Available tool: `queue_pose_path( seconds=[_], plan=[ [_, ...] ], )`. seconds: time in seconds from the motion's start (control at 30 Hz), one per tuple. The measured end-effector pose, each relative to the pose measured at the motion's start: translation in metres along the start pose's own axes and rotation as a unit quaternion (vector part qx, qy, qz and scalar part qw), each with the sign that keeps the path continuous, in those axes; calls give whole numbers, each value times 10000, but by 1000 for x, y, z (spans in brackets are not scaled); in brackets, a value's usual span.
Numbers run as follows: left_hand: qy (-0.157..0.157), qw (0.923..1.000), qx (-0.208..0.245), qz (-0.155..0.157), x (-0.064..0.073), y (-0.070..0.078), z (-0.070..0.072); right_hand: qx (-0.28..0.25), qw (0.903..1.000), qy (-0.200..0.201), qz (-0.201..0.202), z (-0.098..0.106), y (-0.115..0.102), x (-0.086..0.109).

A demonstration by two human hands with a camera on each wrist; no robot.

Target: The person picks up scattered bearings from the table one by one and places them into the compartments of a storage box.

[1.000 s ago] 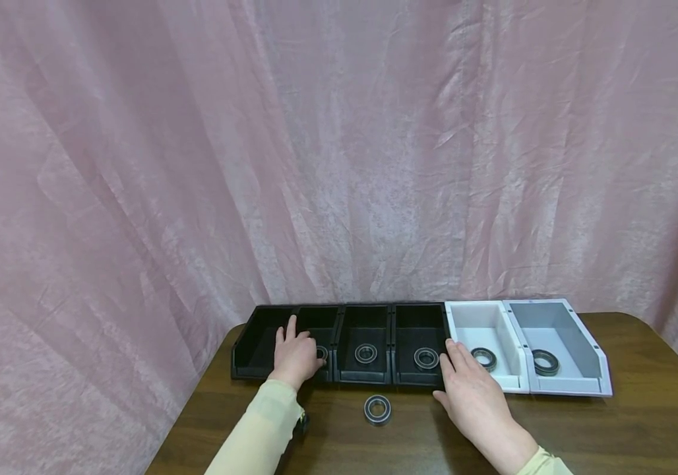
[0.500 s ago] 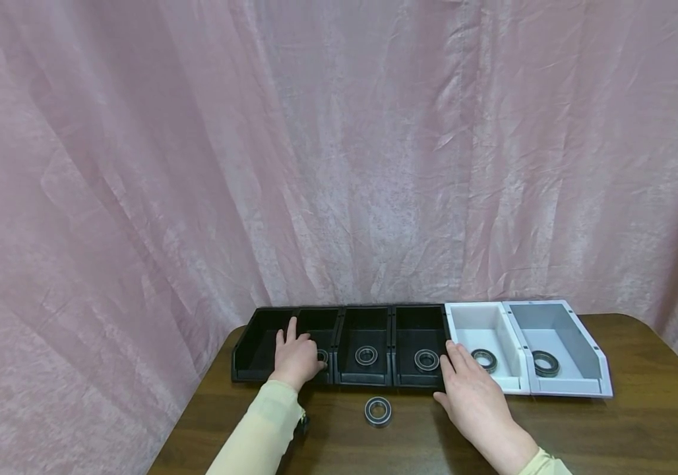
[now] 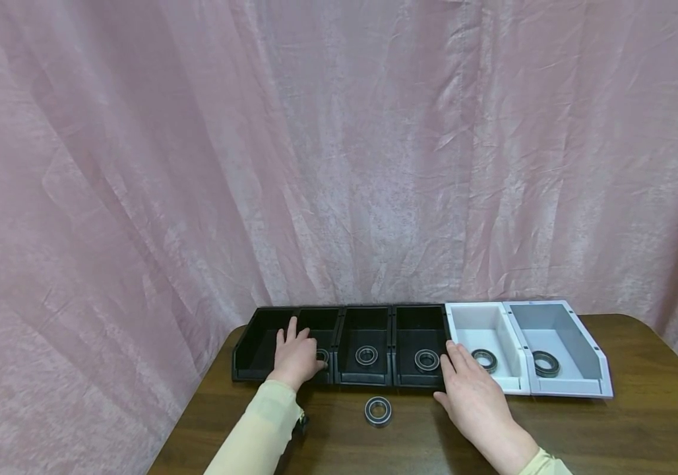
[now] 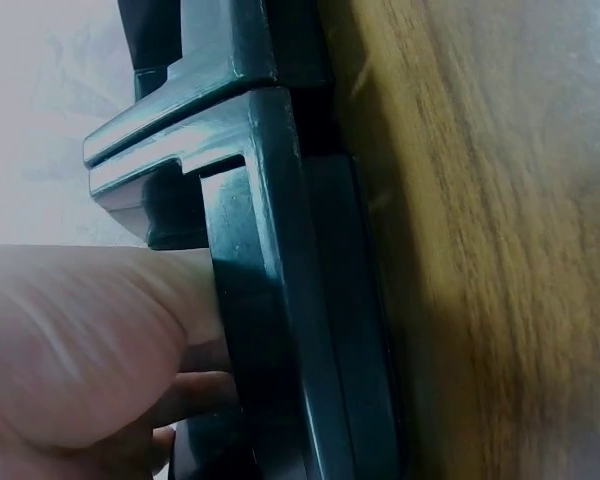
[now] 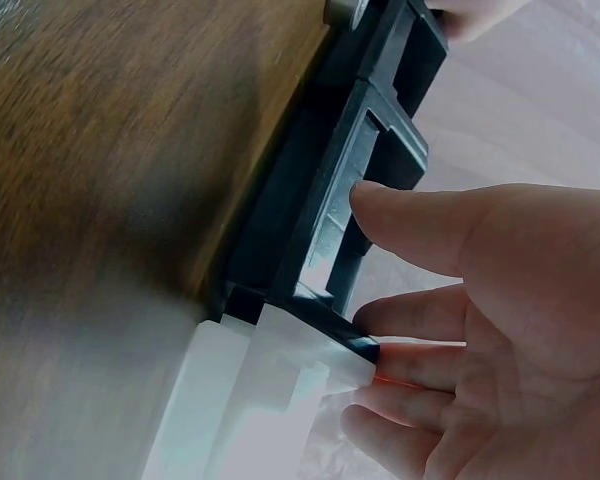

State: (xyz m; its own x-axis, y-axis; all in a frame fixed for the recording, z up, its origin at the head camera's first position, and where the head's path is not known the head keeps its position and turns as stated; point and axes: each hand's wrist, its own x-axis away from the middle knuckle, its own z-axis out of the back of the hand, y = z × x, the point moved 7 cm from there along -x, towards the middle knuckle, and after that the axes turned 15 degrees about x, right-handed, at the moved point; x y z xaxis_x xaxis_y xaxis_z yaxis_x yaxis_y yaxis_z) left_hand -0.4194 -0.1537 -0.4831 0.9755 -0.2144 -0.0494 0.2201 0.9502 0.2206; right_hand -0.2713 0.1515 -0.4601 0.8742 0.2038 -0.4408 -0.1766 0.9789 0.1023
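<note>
My left hand [image 3: 294, 356] reaches into the black bins at the left of the row, its fingers spread over the divider. The thumb lies right at a ball bearing [image 3: 323, 356], which it partly hides. In the left wrist view the heel of that hand is behind a black bin's front lip [image 4: 255, 260]. My right hand [image 3: 472, 389] rests with straight fingers at the divider where the black bin [image 3: 419, 323] meets the white bin [image 3: 475, 320]. One more bearing [image 3: 378, 411] lies flat on the wooden table between my hands.
Single bearings lie in other bins: two in black ones [image 3: 366, 356] [image 3: 427, 360], one in the white bin [image 3: 485, 360], one in the grey bin [image 3: 546, 363] at the right end. A pink curtain [image 3: 339, 165] hangs behind the table [image 3: 659, 369].
</note>
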Motion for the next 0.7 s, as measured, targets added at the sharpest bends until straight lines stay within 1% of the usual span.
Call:
queue_pose_path(
  seconds=[0.1,0.27,0.53,0.7],
  plan=[
    [-4,10000,76,-36,3,1,4,3,10000,40,8,0,0,0],
    [129,9995,259,-108,9,3,10,5,10000,99,9,0,0,0],
    [591,9966,420,-386,23,15,24,14,9999,102,26,2,0,0],
    [976,9916,497,-687,34,26,32,9,10000,26,11,1,-1,0]
  ],
)
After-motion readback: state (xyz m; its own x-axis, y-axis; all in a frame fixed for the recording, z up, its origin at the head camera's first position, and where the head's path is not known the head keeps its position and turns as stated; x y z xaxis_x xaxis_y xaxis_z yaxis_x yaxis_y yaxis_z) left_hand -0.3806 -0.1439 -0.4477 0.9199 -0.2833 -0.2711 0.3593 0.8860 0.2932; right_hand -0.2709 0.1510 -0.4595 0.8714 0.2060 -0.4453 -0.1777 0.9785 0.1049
